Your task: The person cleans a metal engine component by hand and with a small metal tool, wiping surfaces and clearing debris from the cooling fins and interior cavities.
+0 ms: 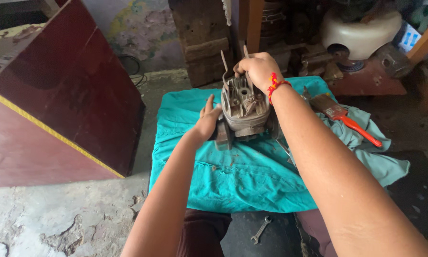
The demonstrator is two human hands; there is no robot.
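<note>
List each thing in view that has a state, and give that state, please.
Engine block: upright on the cloth, held on both sides.
Left hand: pressed on the block's side.
Right hand: gripping the block's top.
Teal cloth: spread out, wrinkled.
Paintbrush: lying flat, unheld.
Wrench: lying on the floor.
</note>
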